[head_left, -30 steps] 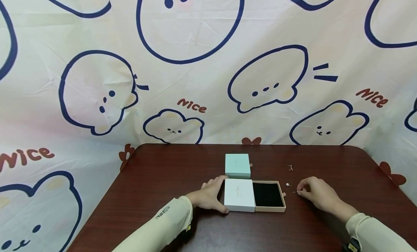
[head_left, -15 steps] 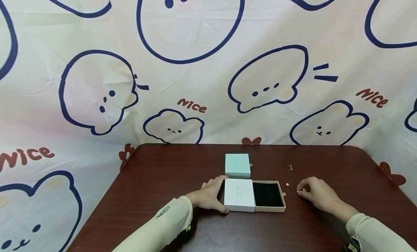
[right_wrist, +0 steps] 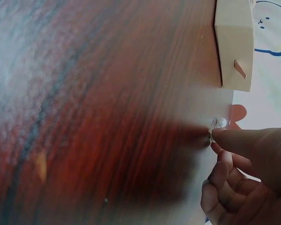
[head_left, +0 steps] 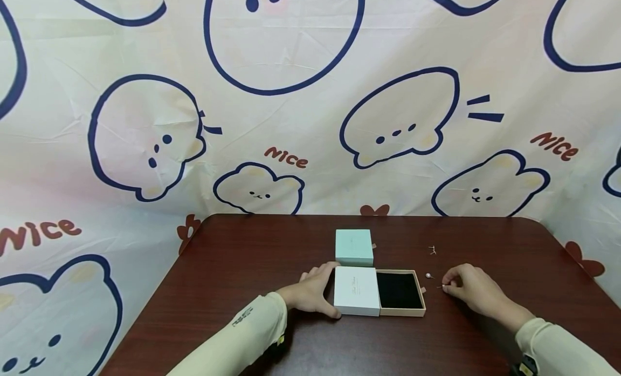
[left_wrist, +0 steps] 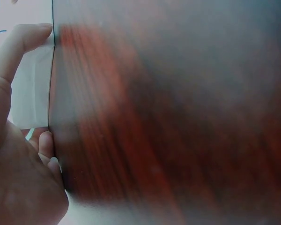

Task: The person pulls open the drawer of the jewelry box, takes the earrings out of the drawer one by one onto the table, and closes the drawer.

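My left hand point(head_left: 310, 291) holds a white jewelry box point(head_left: 356, 291) at its left end, thumb along the near side and fingers by the far side. Its drawer point(head_left: 401, 291), lined in black, is pulled out to the right. My right hand point(head_left: 471, 289) pinches a tiny earring point(head_left: 439, 286) low over the table, right of the drawer; the fingertips mostly hide it. A pearl earring point(head_left: 429, 275) lies just beyond those fingertips. Farther back rests a thin, branched piece of jewelry point(head_left: 432, 250), too small to make out well.
Behind the white box stands a mint-green box point(head_left: 353, 247) with a small ribbon tab on its right side. The dark wooden table point(head_left: 271, 236) ends at a printed cloth backdrop point(head_left: 310, 122).
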{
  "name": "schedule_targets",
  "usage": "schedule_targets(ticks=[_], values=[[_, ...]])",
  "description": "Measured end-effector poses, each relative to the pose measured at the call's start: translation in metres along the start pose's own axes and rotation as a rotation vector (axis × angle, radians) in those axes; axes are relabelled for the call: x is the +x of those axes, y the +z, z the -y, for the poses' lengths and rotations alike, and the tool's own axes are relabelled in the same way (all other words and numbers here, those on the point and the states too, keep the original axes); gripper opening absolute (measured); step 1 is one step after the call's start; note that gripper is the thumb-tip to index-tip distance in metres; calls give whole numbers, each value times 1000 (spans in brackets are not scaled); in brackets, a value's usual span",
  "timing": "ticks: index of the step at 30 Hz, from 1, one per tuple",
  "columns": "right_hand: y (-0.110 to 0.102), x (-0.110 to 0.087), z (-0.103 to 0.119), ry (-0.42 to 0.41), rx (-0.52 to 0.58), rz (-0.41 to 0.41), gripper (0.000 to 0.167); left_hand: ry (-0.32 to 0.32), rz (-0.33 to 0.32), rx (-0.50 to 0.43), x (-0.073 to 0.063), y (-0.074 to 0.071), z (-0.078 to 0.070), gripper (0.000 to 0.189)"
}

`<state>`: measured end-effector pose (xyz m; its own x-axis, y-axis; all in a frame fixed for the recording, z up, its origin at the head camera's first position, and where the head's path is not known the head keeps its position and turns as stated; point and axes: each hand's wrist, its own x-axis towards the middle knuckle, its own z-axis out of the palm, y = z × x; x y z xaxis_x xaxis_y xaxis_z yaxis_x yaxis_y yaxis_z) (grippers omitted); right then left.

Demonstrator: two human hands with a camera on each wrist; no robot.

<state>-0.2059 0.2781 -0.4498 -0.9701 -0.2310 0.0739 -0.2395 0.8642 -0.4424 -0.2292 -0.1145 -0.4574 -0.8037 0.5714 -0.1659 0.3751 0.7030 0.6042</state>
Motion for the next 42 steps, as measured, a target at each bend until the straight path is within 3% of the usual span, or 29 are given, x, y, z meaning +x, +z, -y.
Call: schedule_targets(ticks=[24, 42], values=[[-6, 1, -1, 1, 3, -14, 8, 2, 0, 0, 1, 0, 0, 107], [-7, -4, 18, -36, 18, -38, 5, 5, -2, 15, 1, 1, 1, 109]])
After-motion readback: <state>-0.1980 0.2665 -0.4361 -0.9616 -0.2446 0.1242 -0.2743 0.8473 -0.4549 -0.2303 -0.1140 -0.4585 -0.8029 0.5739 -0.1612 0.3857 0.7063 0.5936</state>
